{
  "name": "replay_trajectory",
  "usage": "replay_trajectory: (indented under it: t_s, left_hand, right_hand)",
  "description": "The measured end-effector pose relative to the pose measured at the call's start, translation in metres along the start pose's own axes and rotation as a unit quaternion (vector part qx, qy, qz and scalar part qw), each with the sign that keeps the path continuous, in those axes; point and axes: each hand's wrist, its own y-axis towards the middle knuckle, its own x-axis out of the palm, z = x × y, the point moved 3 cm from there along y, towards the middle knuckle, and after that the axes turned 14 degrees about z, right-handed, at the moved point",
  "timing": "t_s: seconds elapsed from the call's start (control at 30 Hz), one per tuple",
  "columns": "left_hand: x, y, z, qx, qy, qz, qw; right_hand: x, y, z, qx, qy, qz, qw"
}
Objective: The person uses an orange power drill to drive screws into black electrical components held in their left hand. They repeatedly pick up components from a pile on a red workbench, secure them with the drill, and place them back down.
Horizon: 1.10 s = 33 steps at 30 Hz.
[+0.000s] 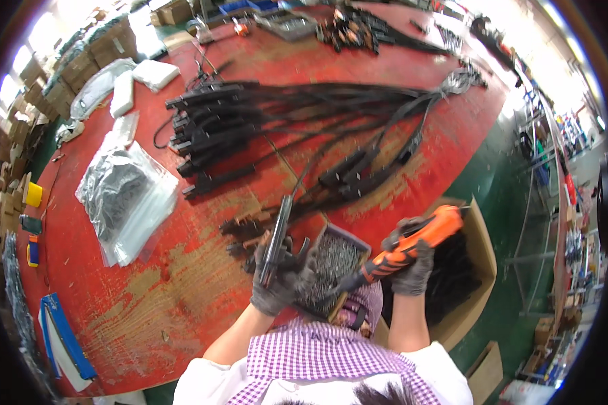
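Note:
In a grey glove, my left hand (277,282) is closed around a slim black bar-shaped housing (282,226), tilted up, with a thin cable leaving its far end. My right hand (412,264), also gloved, grips an orange and black cordless screwdriver (412,244) whose dark tip points down left. Between the hands sits a shallow tray (363,248) of small metal screws. Just beyond my left hand lie several brown and black parts (240,233), partly hidden by it.
Bundled black cables with housings (216,128) stretch across the red worn table (182,297). Clear plastic bags (128,202) lie on the left, near a blue and white tool (66,341). At my right, a cardboard box (483,260) holds black items. More cable bundles (351,30) lie at the far side.

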Motion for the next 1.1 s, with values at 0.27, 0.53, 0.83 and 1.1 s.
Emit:
replay_trajectory:
  t_s: [0.27,0.53,0.83,1.1]
  left_hand:
    - [-0.012,-0.003,-0.012,-0.222,-0.190,-0.099,0.951]
    - [-0.036,-0.005,-0.027,-0.003,0.195,0.164,0.967]
    - [-0.035,-0.004,-0.026,-0.017,0.180,0.167,0.969]
    - [-0.035,-0.004,-0.024,-0.021,0.182,0.144,0.972]
  right_hand:
    - [-0.003,-0.024,-0.037,-0.301,-0.135,-0.083,0.940]
    - [-0.030,-0.015,0.009,-0.225,-0.126,-0.014,0.966]
    - [-0.031,-0.014,0.029,-0.191,-0.126,-0.019,0.973]
    - [-0.026,-0.012,0.031,-0.182,-0.108,0.006,0.977]
